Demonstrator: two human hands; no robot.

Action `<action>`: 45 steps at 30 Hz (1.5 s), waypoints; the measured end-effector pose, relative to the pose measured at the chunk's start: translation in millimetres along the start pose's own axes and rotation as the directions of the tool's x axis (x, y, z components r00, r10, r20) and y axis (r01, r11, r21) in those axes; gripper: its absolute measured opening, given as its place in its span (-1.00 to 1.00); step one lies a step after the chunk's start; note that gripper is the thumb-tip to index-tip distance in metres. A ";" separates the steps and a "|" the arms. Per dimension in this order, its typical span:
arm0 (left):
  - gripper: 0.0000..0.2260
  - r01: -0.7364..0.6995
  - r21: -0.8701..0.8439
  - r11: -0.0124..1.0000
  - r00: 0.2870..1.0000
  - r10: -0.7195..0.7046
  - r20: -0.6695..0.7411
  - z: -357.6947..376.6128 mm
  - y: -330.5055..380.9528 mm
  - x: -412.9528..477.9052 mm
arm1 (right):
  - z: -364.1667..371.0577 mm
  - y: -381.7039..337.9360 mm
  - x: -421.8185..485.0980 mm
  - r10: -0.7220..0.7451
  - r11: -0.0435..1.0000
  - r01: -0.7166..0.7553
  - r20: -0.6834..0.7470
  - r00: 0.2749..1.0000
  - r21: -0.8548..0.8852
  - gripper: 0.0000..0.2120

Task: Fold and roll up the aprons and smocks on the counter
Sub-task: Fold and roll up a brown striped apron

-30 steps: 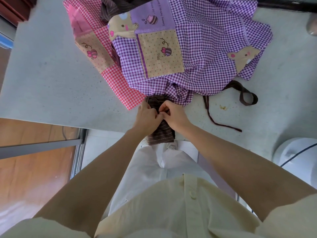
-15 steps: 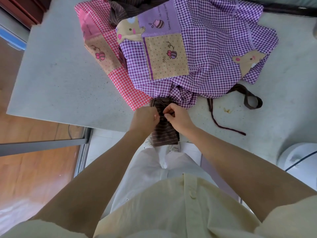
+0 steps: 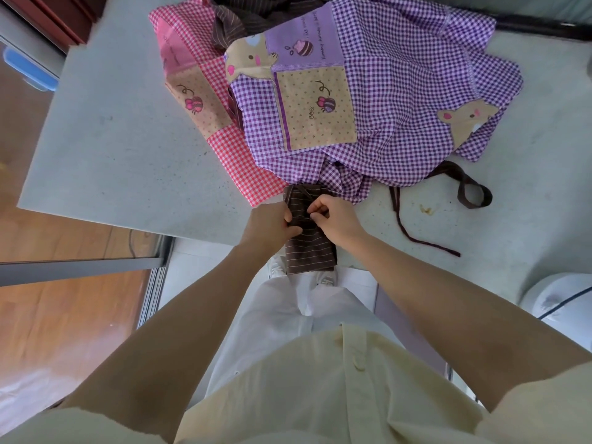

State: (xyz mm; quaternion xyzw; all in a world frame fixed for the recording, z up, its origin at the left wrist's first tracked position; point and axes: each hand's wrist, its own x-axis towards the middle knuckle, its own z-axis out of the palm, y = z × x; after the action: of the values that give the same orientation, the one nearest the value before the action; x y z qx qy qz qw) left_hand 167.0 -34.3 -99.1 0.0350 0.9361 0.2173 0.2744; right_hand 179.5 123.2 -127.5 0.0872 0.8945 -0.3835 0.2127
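The left hand [image 3: 270, 222] clamps the rolled brown striped apron [image 3: 309, 251] at the counter [image 3: 128, 155] edge, likely so it cannot unroll, while the right hand [image 3: 336, 216] beside it pinches the tie [image 3: 296, 197], apparently to bind it.

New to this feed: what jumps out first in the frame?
The purple gingham smock with bee and bear patches sprawls across the counter, overlapping a pink gingham apron to its left. At the near edge, the left hand and right hand pinch a brown striped roll. A loose brown strap lies to the right.
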 end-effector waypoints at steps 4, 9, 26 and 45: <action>-0.83 0.004 -0.013 1.000 1.000 -0.005 -0.026 -0.4 3.2 3.3 | 0.6 0.7 -0.4 0.008 1.000 -0.008 -0.004 1.000 0.001 -0.87; -0.83 -0.002 0.003 1.000 1.000 0.002 -0.012 -5.6 -15.8 -4.0 | -2.4 2.2 -1.0 -0.017 0.999 0.015 -0.040 0.999 -0.049 -0.87; -0.80 0.108 -0.490 0.865 0.994 -0.081 0.077 14.6 9.6 2.0 | -17.5 12.9 -19.7 0.008 0.986 -0.002 -0.037 0.999 0.169 -0.84; -0.84 0.041 -0.353 0.935 0.993 -0.078 -0.092 15.7 12.9 -4.4 | -10.6 -14.7 -10.2 -0.135 0.973 0.152 -0.108 0.985 0.172 -0.83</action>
State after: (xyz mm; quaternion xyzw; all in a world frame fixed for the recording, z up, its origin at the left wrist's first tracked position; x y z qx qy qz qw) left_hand 178.4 -17.3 -103.3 -0.0544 0.8962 0.3734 0.2334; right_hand 180.6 120.8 -106.8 0.0595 0.8693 -0.4724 0.1324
